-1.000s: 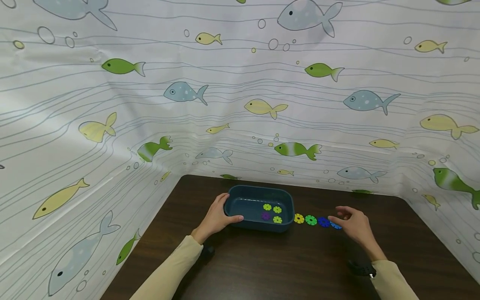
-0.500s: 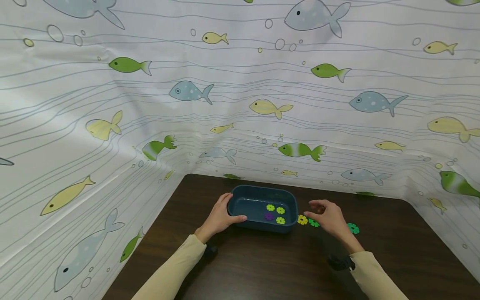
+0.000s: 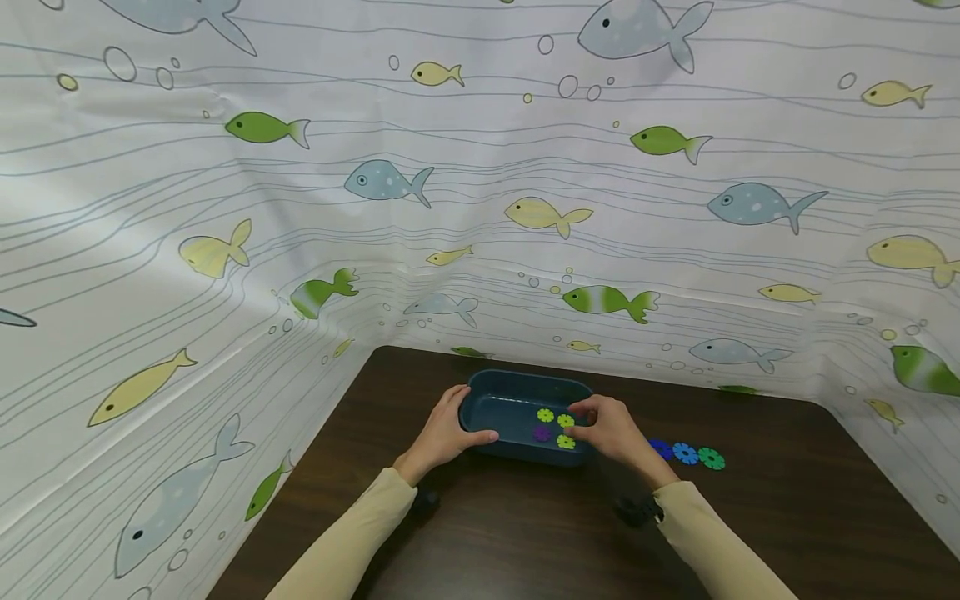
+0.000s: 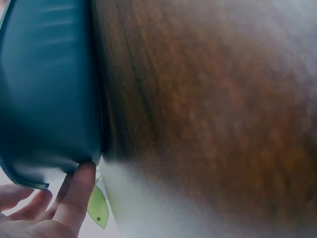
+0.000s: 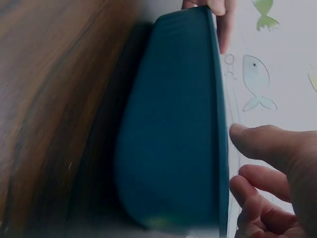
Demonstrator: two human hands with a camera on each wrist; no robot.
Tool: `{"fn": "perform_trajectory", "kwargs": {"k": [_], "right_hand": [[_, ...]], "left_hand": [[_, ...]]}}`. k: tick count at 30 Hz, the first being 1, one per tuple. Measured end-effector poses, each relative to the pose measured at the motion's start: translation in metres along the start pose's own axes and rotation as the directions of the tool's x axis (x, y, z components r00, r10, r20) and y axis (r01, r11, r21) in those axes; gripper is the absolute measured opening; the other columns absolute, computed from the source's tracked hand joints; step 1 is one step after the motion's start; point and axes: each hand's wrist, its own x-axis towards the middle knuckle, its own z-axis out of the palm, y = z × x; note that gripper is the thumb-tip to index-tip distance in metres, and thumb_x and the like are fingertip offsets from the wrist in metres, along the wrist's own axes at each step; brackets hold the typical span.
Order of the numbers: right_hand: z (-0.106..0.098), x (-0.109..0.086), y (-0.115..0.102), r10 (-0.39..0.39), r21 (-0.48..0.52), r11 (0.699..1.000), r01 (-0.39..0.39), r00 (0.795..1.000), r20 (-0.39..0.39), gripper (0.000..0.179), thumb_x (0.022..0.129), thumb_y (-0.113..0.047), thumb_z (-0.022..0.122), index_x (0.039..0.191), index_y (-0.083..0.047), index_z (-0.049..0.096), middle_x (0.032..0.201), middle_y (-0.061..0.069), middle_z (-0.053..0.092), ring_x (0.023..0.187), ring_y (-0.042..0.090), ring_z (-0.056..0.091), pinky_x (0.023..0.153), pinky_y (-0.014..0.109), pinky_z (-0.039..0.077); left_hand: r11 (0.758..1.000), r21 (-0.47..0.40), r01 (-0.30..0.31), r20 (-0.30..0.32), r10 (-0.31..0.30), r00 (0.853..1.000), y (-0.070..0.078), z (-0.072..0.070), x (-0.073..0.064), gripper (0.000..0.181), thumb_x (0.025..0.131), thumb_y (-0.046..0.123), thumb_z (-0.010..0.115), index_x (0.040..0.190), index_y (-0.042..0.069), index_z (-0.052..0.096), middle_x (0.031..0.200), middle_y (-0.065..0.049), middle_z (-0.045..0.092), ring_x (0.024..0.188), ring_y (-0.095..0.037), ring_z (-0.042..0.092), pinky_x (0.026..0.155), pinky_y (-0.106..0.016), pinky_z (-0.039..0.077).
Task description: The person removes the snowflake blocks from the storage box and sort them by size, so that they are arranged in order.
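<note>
A dark blue plastic bin (image 3: 517, 450) stands on the table. My left hand (image 3: 444, 433) grips its left end, thumb along the near rim and fingers at the far side. In the bin lie a purple notched disc (image 3: 542, 432) and several yellow-green discs (image 3: 545, 415). My right hand (image 3: 611, 427) reaches over the bin's right end, thumb and fingertips apart just above the yellow-green discs. In the right wrist view nothing shows between that thumb (image 5: 247, 139) and the fingers. Right of this hand, a dark blue disc (image 3: 661, 450), a light blue disc (image 3: 685, 453) and a teal disc (image 3: 712, 458) form a row.
The dark wooden table (image 3: 510, 525) carries everything. A white fish-print sheet (image 3: 480, 333) stands round its back and sides. A dark watch-like band (image 3: 637, 510) is at the right wrist.
My right hand has moved left from the row of discs to the bin, uncovering the blue ones and the teal one, hiding the yellow and green ones. The left hand keeps its hold.
</note>
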Motion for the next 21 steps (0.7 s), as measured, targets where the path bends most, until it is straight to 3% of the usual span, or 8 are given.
{"fn": "perform_trajectory", "kwargs": {"k": [11, 21], "right_hand": [[0.023, 0.029, -0.013, -0.059, -0.106, 0.991, 0.076, 0.987, 0.149, 0.035, 0.091, -0.013, 0.088, 0.119, 0.007, 0.080, 0.115, 0.021, 0.081, 0.101, 0.031, 0.077, 0.090, 0.049, 0.067], [0.042, 0.046, -0.018, -0.009, -0.194, 0.980, 0.047, 0.982, 0.190, 0.021, 0.088, -0.008, 0.091, 0.104, 0.004, 0.084, 0.104, 0.017, 0.083, 0.093, 0.025, 0.079, 0.088, 0.046, 0.068]], "left_hand": [[1.000, -0.009, 0.008, 0.006, -0.008, 1.000, 0.001, 0.000, -0.002, 0.106, 0.086, 0.045, 0.091, 0.166, -0.003, 0.039, 0.172, -0.026, 0.038, 0.155, -0.048, 0.045, 0.125, -0.070, 0.041], [1.000, -0.006, 0.003, 0.004, -0.003, 1.000, 0.001, 0.000, -0.002, 0.107, 0.086, 0.045, 0.092, 0.166, -0.003, 0.038, 0.172, -0.026, 0.038, 0.154, -0.047, 0.045, 0.125, -0.069, 0.042]]}}
